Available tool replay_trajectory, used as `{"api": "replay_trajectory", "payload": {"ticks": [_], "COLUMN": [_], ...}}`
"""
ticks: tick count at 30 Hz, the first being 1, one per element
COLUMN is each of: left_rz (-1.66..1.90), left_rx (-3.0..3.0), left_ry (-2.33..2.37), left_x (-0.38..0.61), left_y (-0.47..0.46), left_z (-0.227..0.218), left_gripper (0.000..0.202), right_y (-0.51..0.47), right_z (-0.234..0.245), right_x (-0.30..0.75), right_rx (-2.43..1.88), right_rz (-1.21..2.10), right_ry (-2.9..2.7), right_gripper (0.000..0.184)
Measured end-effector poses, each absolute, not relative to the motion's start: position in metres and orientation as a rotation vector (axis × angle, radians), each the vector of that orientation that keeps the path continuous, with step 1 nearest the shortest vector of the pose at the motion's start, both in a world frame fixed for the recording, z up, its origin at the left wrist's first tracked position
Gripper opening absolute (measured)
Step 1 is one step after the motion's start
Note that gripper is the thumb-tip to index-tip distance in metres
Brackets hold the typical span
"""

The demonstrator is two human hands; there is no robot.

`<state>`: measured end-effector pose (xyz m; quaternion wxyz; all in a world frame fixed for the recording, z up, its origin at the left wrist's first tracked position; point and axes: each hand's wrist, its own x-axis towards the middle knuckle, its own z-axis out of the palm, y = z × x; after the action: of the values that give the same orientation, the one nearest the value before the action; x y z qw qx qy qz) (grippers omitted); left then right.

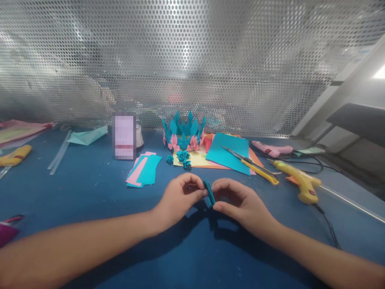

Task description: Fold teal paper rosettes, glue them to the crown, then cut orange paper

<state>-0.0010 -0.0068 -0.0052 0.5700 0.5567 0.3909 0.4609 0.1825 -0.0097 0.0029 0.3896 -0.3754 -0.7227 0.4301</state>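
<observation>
Where we grip: our left hand (177,198) and right hand (240,202) both pinch the folded teal paper (209,193) at lower centre, just above the table (90,188).
Paper: we judge it light, thin, easily creased; best taken by its folded edges.
Around: scissors (258,168) and glue gun (300,180) right of centre, paper crown (184,130) and strips (144,170) behind; nothing blocks us.

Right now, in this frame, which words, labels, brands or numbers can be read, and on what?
None can be read.
The upright box: face pixelated, nothing legible.
The yellow glue gun and pink tool: no marking legible.
The folded teal paper, pinched between left hand and right hand: plain, no print.
</observation>
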Motion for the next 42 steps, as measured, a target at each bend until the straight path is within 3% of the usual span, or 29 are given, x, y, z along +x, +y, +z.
{"api": "replay_trajectory", "payload": {"ticks": [11,22,27,39,42], "left_rz": [0.985,1.035,1.016,0.998,0.998], "left_rx": [1.129,1.036,1.178,1.306,1.323], "left_ry": [0.887,0.853,0.947,1.049,1.07], "left_x": [0.002,0.001,0.001,0.0,-0.001], "left_y": [-0.014,-0.01,-0.011,-0.011,-0.011], "left_z": [0.007,-0.001,0.001,0.003,0.003], "left_gripper": [0.044,0.041,0.024,0.022,0.021], "right_y": [-0.009,-0.008,-0.006,-0.006,-0.006], "right_z": [0.003,0.003,0.003,0.004,0.005], "right_x": [0.185,0.188,0.19,0.189,0.189], "right_rx": [-0.927,-0.958,-1.014,-1.018,-1.009], "right_rz": [0.744,0.426,0.413,0.565,0.551], "right_ry": [-2.012,-2.07,-2.058,-1.977,-2.003], "right_gripper": [0.014,0.022,0.017,0.01,0.016]}}
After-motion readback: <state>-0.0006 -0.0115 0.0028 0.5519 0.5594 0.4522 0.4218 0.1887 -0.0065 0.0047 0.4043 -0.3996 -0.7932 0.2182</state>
